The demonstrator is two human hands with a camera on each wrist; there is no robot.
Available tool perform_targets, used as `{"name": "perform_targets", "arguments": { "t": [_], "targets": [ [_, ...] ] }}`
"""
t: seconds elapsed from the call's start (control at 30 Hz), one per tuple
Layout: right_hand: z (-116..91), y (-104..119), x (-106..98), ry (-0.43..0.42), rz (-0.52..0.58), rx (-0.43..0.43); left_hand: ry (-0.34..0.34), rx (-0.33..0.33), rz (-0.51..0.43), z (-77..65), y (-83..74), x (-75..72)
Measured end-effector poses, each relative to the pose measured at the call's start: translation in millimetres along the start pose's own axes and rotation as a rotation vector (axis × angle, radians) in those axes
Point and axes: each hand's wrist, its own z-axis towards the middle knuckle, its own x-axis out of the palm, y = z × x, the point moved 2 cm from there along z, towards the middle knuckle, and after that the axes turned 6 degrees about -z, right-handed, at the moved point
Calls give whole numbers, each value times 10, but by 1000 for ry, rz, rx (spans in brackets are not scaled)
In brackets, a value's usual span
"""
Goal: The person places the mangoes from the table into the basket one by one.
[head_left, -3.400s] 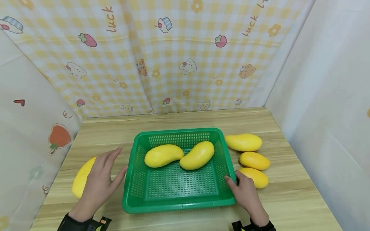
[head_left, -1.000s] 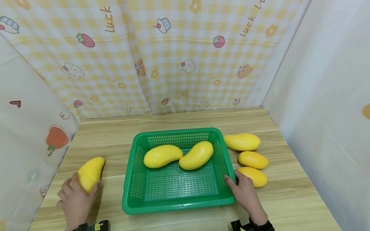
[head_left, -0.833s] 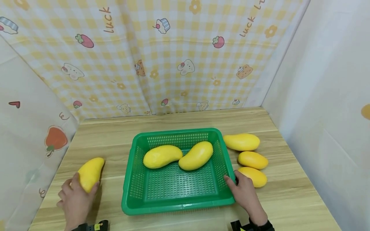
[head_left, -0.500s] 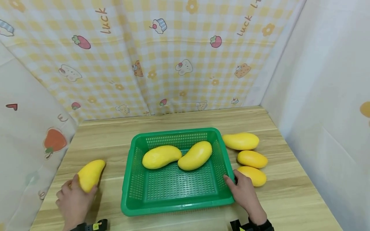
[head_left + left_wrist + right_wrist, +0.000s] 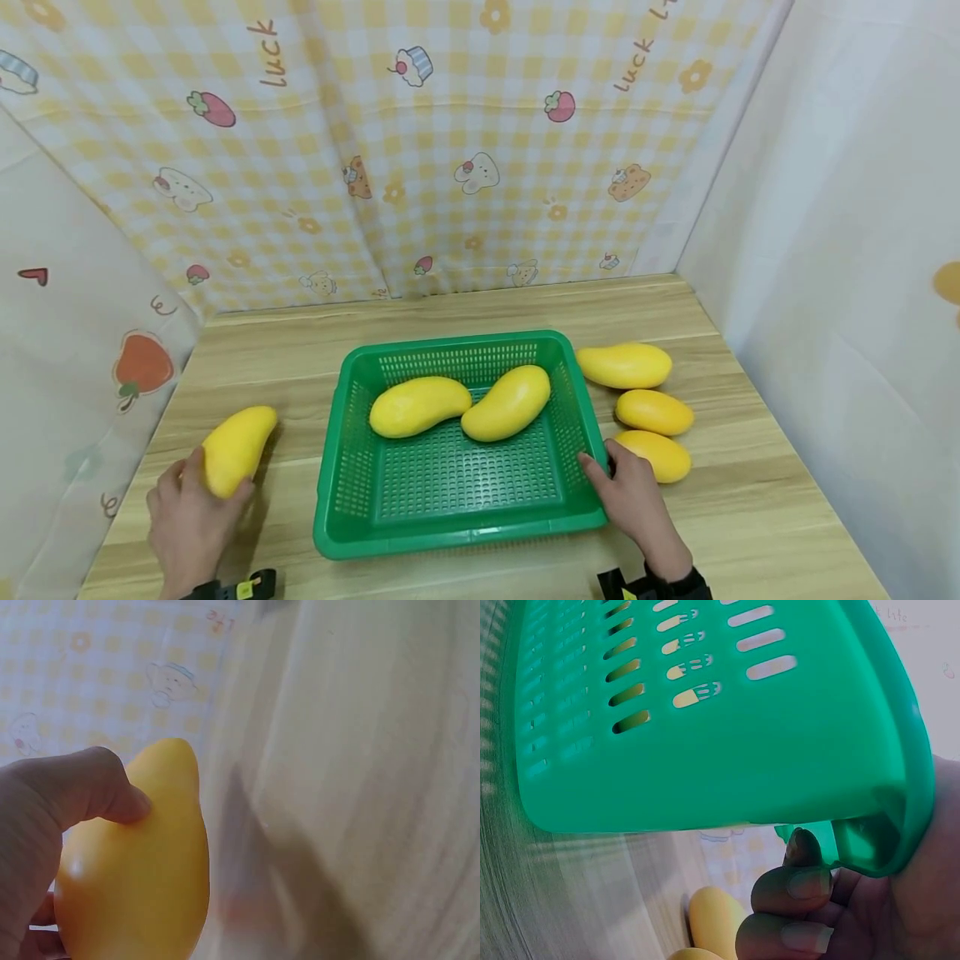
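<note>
My left hand (image 5: 193, 521) grips a yellow mango (image 5: 238, 450) at the left of the table, fingers along its far left side and thumb on its right. In the left wrist view the thumb presses on the mango (image 5: 142, 862), and a shadow lies on the table beside it. My right hand (image 5: 633, 500) holds the rim of a green plastic basket (image 5: 397, 546) near its front right corner. In the right wrist view, curled fingers (image 5: 799, 892) show under the basket's rim (image 5: 900, 735). Inside the basket lie two mangoes, a left one (image 5: 420, 407) and a right one (image 5: 506, 404).
Right of the basket, three more mangoes lie in a column: a far one (image 5: 626, 365), a middle one (image 5: 655, 412) and a near one (image 5: 660, 456), partly behind my right hand. The wood-patterned table (image 5: 750, 517) ends at a checked cloth (image 5: 450, 192) behind and pale cloths at both sides.
My left hand has moved from above the left mango to its near side and taken hold of it. Lately the mango has shifted slightly upward in view. The right hand still holds the basket.
</note>
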Motion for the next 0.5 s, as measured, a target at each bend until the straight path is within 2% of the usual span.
{"name": "perform_targets", "arguments": {
  "t": [0.33,0.5],
  "targets": [
    [7,0,9,0,15,-5,-146,101,-88,-182,-250,-140],
    [9,-8,12,-8,20,-5,-182,159,-114,-246,-399,-201]
  ]
}}
